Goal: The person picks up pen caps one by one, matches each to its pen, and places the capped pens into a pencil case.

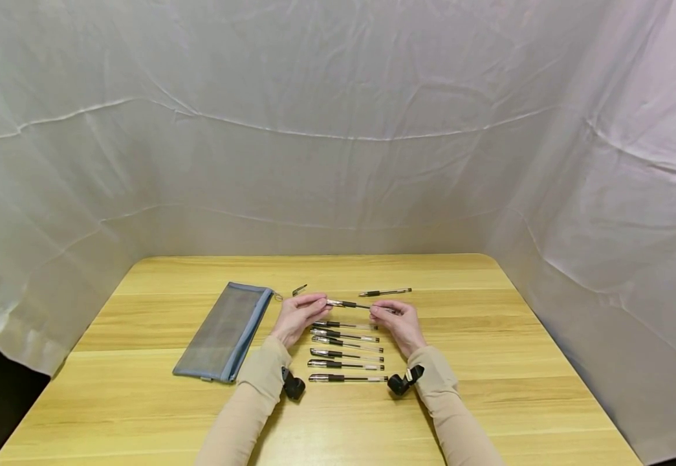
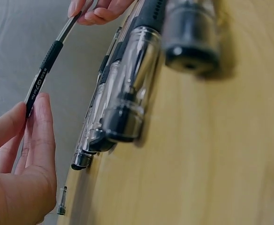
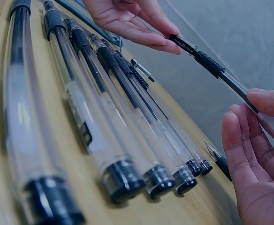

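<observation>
Both hands hold one clear-barrelled gel pen [image 1: 349, 304] level above the table. At its capped end, my left hand [image 1: 299, 315] pinches the black-clipped cap [image 2: 35, 89] between thumb and fingers. My right hand [image 1: 400, 323] grips the clear rear of the barrel, and the black rubber grip [image 3: 209, 64] shows between the hands. Below them several capped pens [image 1: 346, 378] lie in a row, caps to the left. Beyond the hands rests an uncapped pen [image 1: 384, 292], its bare tip pointing left. A loose pen cap [image 1: 299, 290] lies just past my left hand.
A grey mesh zip pouch [image 1: 221, 330] with blue edging lies left of the pens, its zip pull close to the loose cap. Pale fabric [image 1: 338, 181] hangs behind and beside the wooden table [image 1: 518, 395]. Small black cameras [image 1: 294, 387] sit on both wrists.
</observation>
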Available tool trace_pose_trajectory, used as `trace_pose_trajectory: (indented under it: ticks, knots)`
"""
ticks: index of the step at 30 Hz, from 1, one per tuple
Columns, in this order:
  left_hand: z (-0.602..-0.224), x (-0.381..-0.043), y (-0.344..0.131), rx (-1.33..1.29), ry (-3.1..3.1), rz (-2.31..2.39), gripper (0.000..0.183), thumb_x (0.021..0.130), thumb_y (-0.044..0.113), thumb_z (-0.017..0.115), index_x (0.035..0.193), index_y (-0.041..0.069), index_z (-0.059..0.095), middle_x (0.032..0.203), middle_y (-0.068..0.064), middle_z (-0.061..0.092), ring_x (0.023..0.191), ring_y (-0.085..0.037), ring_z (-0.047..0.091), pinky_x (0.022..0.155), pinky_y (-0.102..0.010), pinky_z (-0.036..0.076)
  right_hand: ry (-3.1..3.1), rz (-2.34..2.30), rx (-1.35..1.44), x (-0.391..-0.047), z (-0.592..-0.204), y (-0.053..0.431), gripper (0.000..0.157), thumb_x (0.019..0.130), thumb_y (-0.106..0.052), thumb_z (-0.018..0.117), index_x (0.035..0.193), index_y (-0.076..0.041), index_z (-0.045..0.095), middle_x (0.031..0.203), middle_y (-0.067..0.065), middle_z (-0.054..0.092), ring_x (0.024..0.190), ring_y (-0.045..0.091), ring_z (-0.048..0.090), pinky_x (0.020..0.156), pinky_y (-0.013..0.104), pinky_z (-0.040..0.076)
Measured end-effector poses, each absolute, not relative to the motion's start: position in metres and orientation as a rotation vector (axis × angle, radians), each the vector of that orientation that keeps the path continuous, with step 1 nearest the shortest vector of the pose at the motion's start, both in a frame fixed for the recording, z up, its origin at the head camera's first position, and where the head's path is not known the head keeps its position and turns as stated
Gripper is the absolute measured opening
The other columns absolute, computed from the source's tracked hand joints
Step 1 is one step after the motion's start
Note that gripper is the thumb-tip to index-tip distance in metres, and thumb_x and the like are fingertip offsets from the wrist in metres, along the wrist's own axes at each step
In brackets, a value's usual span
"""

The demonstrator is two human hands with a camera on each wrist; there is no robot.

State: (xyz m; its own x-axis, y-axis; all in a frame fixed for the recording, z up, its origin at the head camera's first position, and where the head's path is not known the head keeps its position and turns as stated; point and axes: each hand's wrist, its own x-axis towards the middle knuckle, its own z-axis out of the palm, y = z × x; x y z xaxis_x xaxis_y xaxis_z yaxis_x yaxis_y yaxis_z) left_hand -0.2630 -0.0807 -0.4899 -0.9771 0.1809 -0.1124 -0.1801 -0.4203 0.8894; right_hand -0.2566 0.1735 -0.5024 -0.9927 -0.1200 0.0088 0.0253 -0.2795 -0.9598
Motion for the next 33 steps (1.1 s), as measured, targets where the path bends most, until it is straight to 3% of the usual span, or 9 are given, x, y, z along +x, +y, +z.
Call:
trace_pose_trajectory:
  ticks: [7,13,22,33]
  knots:
    - [-0.490,-0.263,-0.080,0.017,1.542,2.461,0.046,0.094,-0.011,0.060,0.137,-0.020,0.046,0.090,-0.003,0.077,0.084,-0.015,0.076,0.086,-0.027,0.060,1.801,-2.459,-0.109,-0.256,-0.502,0.172,0.016,0.085,0.007,0.073,0.099,0.001,0.073,0.091,0.012,0.075,0.080,0.020,0.073,0.082,0.033,0.061]
    - [-0.490,-0.262,-0.081,0.015,1.598,2.434,0.046,0.094,-0.009,0.062,0.136,-0.020,0.047,0.088,-0.004,0.078,0.081,-0.014,0.076,0.088,-0.031,0.060,1.777,-2.462,-0.105,-0.255,-0.502,0.170,0.016,0.085,0.006,0.073,0.102,0.003,0.073,0.090,0.010,0.076,0.079,0.019,0.072,0.081,0.032,0.061]
    - [-0.488,-0.259,-0.085,0.052,1.739,2.379,0.040,0.093,-0.005,0.065,0.129,-0.021,0.053,0.086,-0.002,0.077,0.081,-0.013,0.076,0.089,-0.035,0.060,1.777,-2.481,-0.067,-0.256,-0.502,0.164,0.018,0.087,0.007,0.070,0.086,-0.010,0.076,0.084,0.005,0.076,0.074,0.016,0.070,0.072,0.027,0.060]
    - [-0.487,-0.256,-0.087,0.083,1.795,2.387,0.037,0.092,-0.006,0.066,0.124,-0.021,0.056,0.088,-0.006,0.078,0.080,-0.014,0.076,0.090,-0.039,0.060,1.816,-2.450,0.008,-0.257,-0.500,0.160,0.009,0.087,0.005,0.072,0.092,-0.002,0.075,0.080,0.004,0.076,0.071,0.017,0.070,0.069,0.026,0.060]
